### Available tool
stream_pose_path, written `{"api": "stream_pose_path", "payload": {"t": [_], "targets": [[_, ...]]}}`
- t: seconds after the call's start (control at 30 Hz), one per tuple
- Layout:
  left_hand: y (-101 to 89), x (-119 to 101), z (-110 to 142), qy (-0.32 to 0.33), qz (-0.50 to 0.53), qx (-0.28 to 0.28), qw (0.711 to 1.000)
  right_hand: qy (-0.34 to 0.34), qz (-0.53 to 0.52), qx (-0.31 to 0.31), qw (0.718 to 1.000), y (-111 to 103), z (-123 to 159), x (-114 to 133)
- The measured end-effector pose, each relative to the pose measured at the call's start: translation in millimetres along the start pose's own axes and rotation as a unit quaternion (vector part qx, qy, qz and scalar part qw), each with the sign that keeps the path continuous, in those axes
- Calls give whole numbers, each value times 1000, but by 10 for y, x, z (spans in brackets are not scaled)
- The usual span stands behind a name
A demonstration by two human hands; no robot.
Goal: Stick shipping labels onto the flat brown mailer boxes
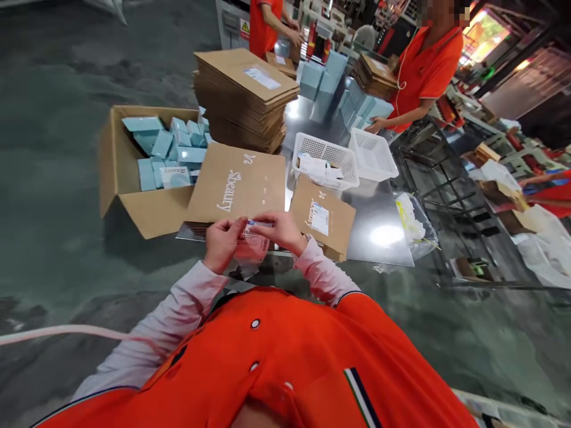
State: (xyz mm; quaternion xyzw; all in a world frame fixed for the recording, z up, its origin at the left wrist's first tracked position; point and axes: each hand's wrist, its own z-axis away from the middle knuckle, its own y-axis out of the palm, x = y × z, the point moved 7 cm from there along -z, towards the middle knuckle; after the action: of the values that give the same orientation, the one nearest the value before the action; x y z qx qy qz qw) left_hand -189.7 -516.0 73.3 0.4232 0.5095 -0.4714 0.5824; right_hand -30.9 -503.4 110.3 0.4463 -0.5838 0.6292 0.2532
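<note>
A small pinkish plastic packet (pixel 252 246) with a blue strip along its top edge hangs between the person's hands, just above the near edge of the steel counter (pixel 383 249). The left hand (pixel 222 242) and right hand (pixel 279 230) come in from either side, their fingers (pixel 243 229) closed in a pinch on the upper edge. That two-sided grip keeps the packet taut and upright, clear of the surfaces below, though the exact hold is partly hidden.

Directly behind the hands, a kraft mailer (pixel 236 184) printed "beauty" in white lies on a low pile, where it sits within easy reach. A second mailer (pixel 322 217), with a white label, lies to the right, tilted over the counter's edge. Farther ahead stands a tall stack of flat mailers (pixel 243 98), kept together, it seems, as a ready supply.

To the left, an open carton (pixel 151 217) holds loose pale blue boxes (pixel 165 148), its flaps folded outward so they stay accessible. White plastic baskets (pixel 325 160) sit beyond the right-hand mailer. Across the counter, a co-worker (pixel 423 77) in an orange shirt rests a hand (pixel 375 125) beside a row of similar blue boxes.
</note>
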Motion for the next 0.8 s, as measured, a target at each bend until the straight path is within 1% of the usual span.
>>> {"api": "stream_pose_path", "payload": {"t": [0.03, 0.07, 0.13, 0.17, 0.2, 0.23, 0.3, 0.33, 0.37, 0.4, 0.47, 0.53, 0.57, 0.6, 0.67, 0.7, 0.73, 0.8], "targets": [[-6, 28, -10, -3, 11, -2, 1000, 6, -11, -4, 1000, 29, -22, -20], [6, 58, -20, -9, 22, 13, 1000, 15, -28, -13, 999, 53, -37, -49], [44, 111, -28, -16, 32, 66, 997, 31, -58, -31, 997, 86, -52, -109], [47, 129, -29, -12, 26, 82, 996, 37, -64, -38, 997, 92, -52, -126], [31, 144, -33, -3, 11, 84, 996, 40, -61, -40, 997, 93, -50, -127], [-4, 156, -41, 9, -8, 69, 998, 39, -48, -38, 997, 92, -48, -111], [-93, 195, -72, 15, -21, 17, 1000, 24, -9, -32, 999, 76, -61, -31], [-116, 229, -95, 5, -10, 5, 1000, 8, 12, -32, 999, 59, -88, 25], [-117, 272, -123, -13, 9, 8, 1000, -13, 34, -33, 999, 42, -138, 82], [-93, 321, -154, -37, 29, 30, 998, -34, 55, -36, 997, 21, -214, 128], [-15, 428, -198, -87, 49, 103, 990, -68, 100, -61, 991, -42, -455, 161], [15, 562, -195, -130, 45, 159, 978, -66, 151, -98, 981, -118, -796, 73], [1, 643, -171, -149, 48, 170, 973, -50, 177, -112, 977, -147, -986, -13], [-30, 733, -129, -164, 52, 169, 970, -25, 204, -115, 972, -159, -1176, -122], [-113, 931, 25, -197, 52, 157, 966, 34, 248, -94, 964, -130, -1508, -352], [-163, 1017, 129, -208, 45, 147, 966, 57, 266, -83, 959, -101, -1629, -445], [-218, 1080, 242, -214, 32, 137, 967, 68, 285, -72, 953, -59, -1715, -506], [-337, 1097, 457, -210, 6, 116, 971, 46, 329, -37, 942, 85, -1771, -524]]}}
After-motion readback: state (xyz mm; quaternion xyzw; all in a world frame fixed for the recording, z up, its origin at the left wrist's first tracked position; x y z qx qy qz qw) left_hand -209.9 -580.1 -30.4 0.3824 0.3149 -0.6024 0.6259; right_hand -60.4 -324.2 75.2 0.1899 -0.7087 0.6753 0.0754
